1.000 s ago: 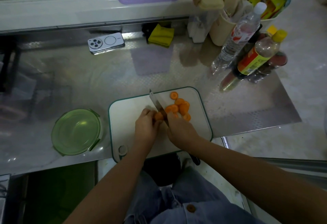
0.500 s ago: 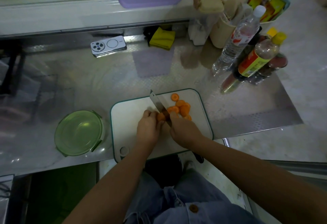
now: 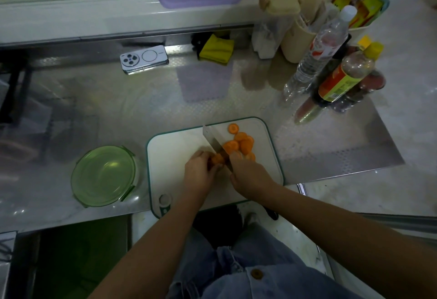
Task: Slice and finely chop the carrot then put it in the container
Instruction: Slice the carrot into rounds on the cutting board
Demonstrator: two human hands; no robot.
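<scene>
Dim indoor light, glare streaks on steel counter (soft focus), wide-angle edge warping

One head-worn wide camera looks steeply down, close above the countertop.

The short orange carrot stub sits pinched in my left fingers, cut face against the knife my right fingers grip — round slices lie heaped just beyond them. The round green container stands well left.
</scene>
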